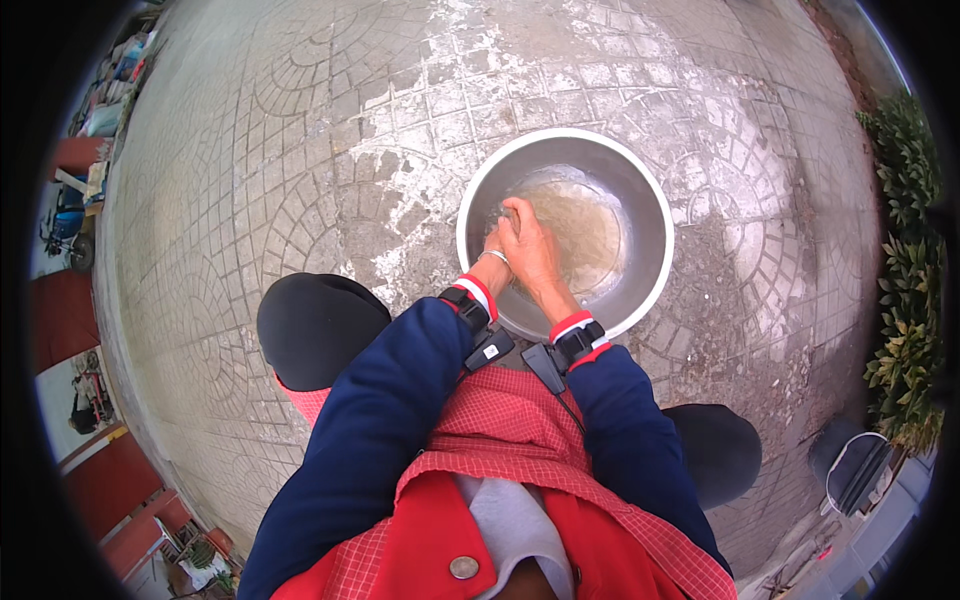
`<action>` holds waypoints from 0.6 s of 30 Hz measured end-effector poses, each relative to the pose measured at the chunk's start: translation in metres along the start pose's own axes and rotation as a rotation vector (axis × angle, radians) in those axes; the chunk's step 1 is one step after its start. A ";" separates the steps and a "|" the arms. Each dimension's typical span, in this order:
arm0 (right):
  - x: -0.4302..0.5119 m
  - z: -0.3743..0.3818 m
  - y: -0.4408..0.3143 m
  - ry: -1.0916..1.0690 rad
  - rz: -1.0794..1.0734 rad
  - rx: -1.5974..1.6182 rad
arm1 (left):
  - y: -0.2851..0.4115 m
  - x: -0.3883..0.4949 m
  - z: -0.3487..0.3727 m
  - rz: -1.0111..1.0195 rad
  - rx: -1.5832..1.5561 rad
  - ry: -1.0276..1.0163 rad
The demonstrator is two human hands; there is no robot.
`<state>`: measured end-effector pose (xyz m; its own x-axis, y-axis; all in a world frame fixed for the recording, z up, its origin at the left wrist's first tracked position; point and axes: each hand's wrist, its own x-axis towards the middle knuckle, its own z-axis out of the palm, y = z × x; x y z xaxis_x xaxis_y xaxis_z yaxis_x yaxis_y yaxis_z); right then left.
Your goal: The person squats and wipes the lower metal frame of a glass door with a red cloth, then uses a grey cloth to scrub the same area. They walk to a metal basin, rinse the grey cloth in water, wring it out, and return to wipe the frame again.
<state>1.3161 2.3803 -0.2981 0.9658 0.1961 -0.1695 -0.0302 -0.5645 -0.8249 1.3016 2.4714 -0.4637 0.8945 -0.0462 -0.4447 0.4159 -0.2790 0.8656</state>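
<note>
A large round metal basin (654, 225) stands on the paved ground before my knees, with cloudy, light brown water (589, 232) in its bottom. Both of my hands are together over the basin's left part. My right hand (531, 244) lies over my left hand (495, 241), its fingers curled and touching it. A light bracelet (495, 256) circles the left wrist. Most of the left hand's fingers are hidden beneath the right hand, so whether anything lies between the hands cannot be told. Black straps with small devices sit on both cuffs.
Patterned paving (300, 172) with whitish patches surrounds the basin. A dark bucket (840, 465) with a pale handle stands at the lower right, below leafy green plants (904, 300). Along the far left edge are red panels (64, 319), a wheeled vehicle (69, 225) and assorted items.
</note>
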 end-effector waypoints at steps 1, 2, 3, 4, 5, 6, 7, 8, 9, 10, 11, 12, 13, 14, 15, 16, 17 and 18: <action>0.003 -0.004 0.008 -0.004 0.038 -0.019 | 0.013 -0.006 0.009 -0.166 -0.204 0.049; 0.006 -0.009 0.019 0.043 0.067 -0.043 | 0.031 -0.014 0.018 -0.321 -0.416 0.135; 0.010 -0.015 0.032 0.078 0.100 -0.064 | 0.053 -0.019 0.024 -0.534 -0.779 0.235; 0.011 -0.019 0.045 0.144 0.118 -0.080 | 0.073 -0.025 0.023 -0.523 -0.744 0.186; 0.010 -0.023 0.057 0.155 0.127 -0.115 | 0.089 -0.029 0.017 -0.440 -0.762 0.136; 0.009 -0.027 0.067 0.193 0.123 -0.145 | 0.102 -0.033 0.015 -0.377 -0.773 0.127; 0.008 -0.032 0.076 0.188 0.186 -0.187 | 0.112 -0.036 0.014 -0.387 -0.754 0.136; 0.009 -0.036 0.084 0.181 0.168 -0.196 | 0.117 -0.037 0.014 -0.420 -0.732 0.185; 0.008 -0.041 0.092 0.273 0.144 -0.218 | 0.118 -0.039 0.014 -0.438 -0.719 0.222; 0.007 -0.047 0.100 0.316 0.086 -0.227 | 0.114 -0.040 0.006 -0.493 -0.735 0.239; 0.006 -0.051 0.108 0.358 0.236 -0.246 | 0.109 -0.040 -0.002 -0.528 -0.757 0.238; 0.005 -0.051 0.115 0.413 0.304 -0.256 | 0.104 -0.039 -0.007 -0.563 -0.774 0.249; 0.005 -0.050 0.121 0.508 0.360 -0.286 | 0.100 -0.038 -0.010 -0.586 -0.776 0.254; 0.004 -0.045 0.126 0.428 0.425 -0.217 | 0.096 -0.038 -0.011 -0.615 -0.775 0.272; 0.004 -0.037 0.129 0.386 0.481 -0.171 | 0.093 -0.038 -0.012 -0.646 -0.775 0.288; 0.003 -0.029 0.129 0.303 0.588 -0.126 | 0.091 -0.039 -0.009 -0.660 -0.804 0.226; 0.002 -0.019 0.125 0.226 0.471 -0.004 | 0.089 -0.038 -0.007 -0.655 -0.841 0.229; 0.002 -0.010 0.118 0.086 0.487 0.109 | 0.086 -0.036 -0.006 -0.674 -0.864 0.223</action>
<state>1.3170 2.3064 -0.3902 0.8504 -0.1384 -0.5075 -0.5049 -0.4860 -0.7134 1.3062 2.4547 -0.3720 0.4166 0.0604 -0.9071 0.7237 0.5818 0.3712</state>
